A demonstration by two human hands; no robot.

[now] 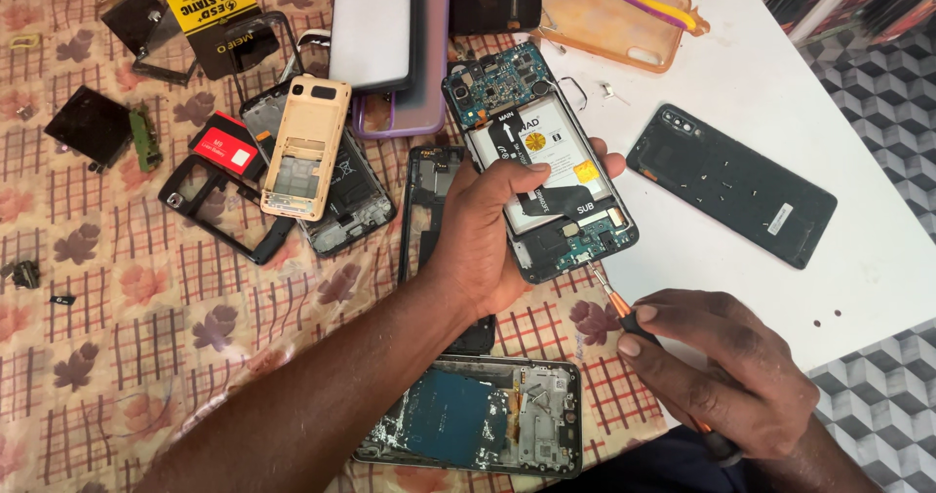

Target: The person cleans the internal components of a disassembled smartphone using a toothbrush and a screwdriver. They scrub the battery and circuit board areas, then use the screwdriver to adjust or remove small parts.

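An opened smartphone [507,93] lies face down with its green circuit board and white battery showing. My left hand [487,230] grips it across the lower half, thumb on the battery. In my right hand [726,371] is a small screwdriver with an orange collar [616,303]; its thin tip touches the phone's bottom edge. The phone's black back cover [731,183] lies to the right on the white surface.
A patterned cloth [117,356] covers the table, strewn with phone parts: a beige handset shell [307,147], black frames [210,205], a stripped phone chassis [483,415] near me, a purple-cased phone [409,44], a clear orange case [609,15], and tiny screws [824,314].
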